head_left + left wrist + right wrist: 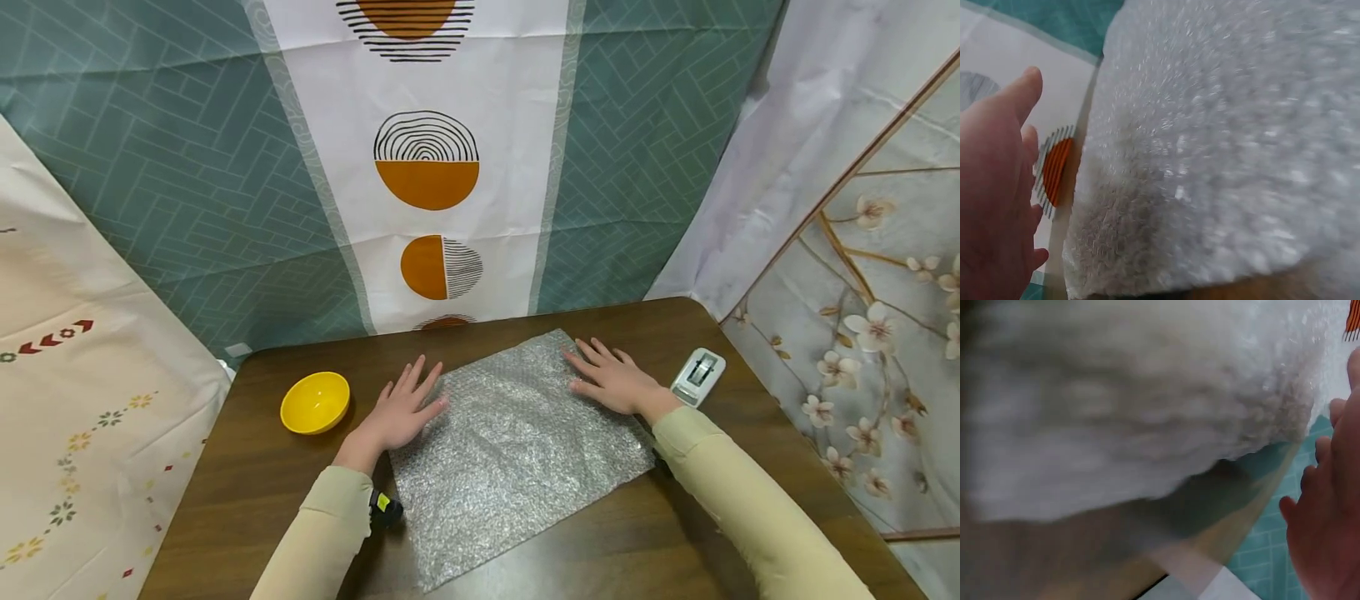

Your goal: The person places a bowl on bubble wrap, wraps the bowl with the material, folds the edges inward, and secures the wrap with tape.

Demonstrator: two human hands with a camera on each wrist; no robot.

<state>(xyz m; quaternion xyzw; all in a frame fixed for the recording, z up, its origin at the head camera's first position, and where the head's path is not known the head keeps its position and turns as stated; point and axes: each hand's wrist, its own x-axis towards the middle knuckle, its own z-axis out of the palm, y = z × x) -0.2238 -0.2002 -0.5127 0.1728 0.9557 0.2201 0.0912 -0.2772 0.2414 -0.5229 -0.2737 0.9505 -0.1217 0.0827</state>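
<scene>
A sheet of bubble wrap (517, 450) lies spread at a slant on the dark wooden table, and it fills much of both wrist views. My left hand (401, 412) is at its left edge, fingers straight and spread, palm down. Over the upper right part of the sheet is my right hand (611, 379), also with straight, spread fingers. Neither hand holds anything. In the left wrist view the left hand (997, 181) stands beside the sheet's edge; the right wrist view shows the right hand (1329, 494) near a corner of it.
A yellow bowl (316, 403) sits on the table (247, 483) left of my left hand. Beyond my right wrist lies a pale grey device with a dark slot (699, 377). Patterned cloths hang behind the table (637, 125) and at both sides.
</scene>
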